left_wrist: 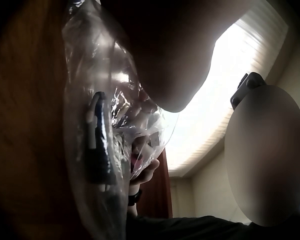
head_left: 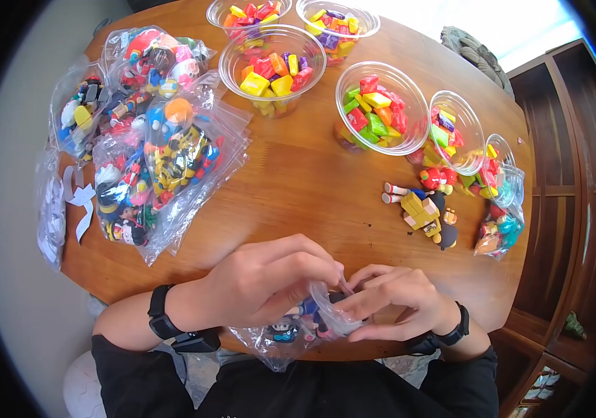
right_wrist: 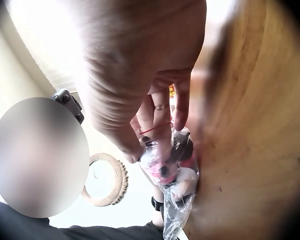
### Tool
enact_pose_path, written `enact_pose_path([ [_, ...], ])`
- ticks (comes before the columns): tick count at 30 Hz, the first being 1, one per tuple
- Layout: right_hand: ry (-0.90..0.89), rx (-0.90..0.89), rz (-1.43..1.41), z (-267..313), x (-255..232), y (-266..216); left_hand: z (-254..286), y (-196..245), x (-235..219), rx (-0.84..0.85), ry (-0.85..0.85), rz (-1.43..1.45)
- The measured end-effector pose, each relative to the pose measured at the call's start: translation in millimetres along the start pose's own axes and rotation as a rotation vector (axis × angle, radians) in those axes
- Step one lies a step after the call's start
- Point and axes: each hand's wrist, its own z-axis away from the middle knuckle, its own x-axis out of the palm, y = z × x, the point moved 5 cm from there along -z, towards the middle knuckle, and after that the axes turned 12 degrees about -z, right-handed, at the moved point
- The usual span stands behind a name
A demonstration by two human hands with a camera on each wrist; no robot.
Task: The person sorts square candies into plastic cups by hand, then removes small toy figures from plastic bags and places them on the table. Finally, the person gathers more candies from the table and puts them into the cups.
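Note:
At the near table edge, a clear zip bag holds small toy figurines, one of them dark with blue. My left hand pinches the bag's upper edge between thumb and fingers. From the other side my right hand grips the bag's mouth, with fingertips reaching down at the opening. In the right wrist view, the right fingers bend over the bag near a thin red line along its top. Pink and black figurine parts show through the plastic. The left wrist view shows the bag close up and dark.
Several bags of figurines lie piled at the left, beside white paper strips. Clear cups of wrapped candies curve along the back and right. Loose figurines and a bagged figurine lie at the right.

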Motion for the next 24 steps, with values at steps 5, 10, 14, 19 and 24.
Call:
enact_pose_path([
  [5, -0.035, -0.016, -0.009, -2.7, 2.2, -2.0, -0.7, 2.0, 1.5, 0.018, -0.050, 0.002],
  [10, -0.030, 0.019, -0.020, 0.7, 3.4, -2.0, 0.1, 2.5, 2.6, 0.002, -0.055, 0.001],
  [14, -0.028, -0.045, -0.054, 0.0, 2.4, -2.1, -1.0, 3.7, 1.3, 0.004, -0.050, 0.000],
  [19, 0.012, -0.041, -0.069, 2.7, 2.7, -1.1, 0.3, 0.5, 1.2, -0.001, -0.048, 0.015],
  [24, 0.380, -0.249, 0.667, 10.8, -22.0, -17.5, -0.7, -0.2, -4.3, -0.031, 0.029, -0.009],
])
